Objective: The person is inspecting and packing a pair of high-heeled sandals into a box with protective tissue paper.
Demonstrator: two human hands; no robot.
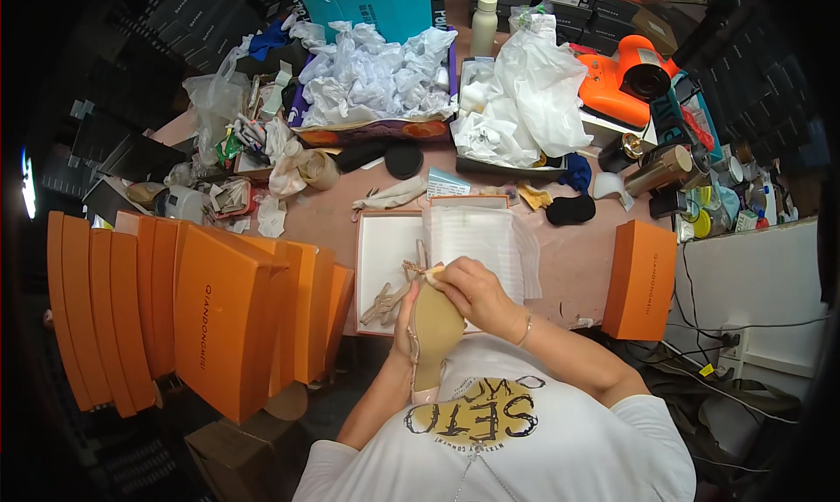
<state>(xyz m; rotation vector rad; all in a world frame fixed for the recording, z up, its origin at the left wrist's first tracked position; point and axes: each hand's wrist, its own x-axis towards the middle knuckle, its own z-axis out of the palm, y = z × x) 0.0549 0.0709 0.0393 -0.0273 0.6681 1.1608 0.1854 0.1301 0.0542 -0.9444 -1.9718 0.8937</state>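
My left hand (404, 329) grips the side of a tan-soled sandal (437, 331), held up close to my chest with its sole facing me. A glittery strap shows at the sandal's far end. There my right hand (477, 296) is closed in a pinch on a small pale wad (433, 276), pressed against the sole's edge; what the wad is made of I cannot make out. Beyond my hands lies an open shoebox (374, 235) with a white inside. Beige straps (381, 308), seemingly of another sandal, rest in its left part. White wrapping paper (486, 231) spreads over its right part.
Orange shoeboxes (223, 318) stand in a row at the left; another orange box (640, 279) stands at the right. Farther back are a carton of crumpled paper (376, 73), a box with white plastic (534, 91), an orange heat-gun-like device (617, 82) and a bottle (484, 25).
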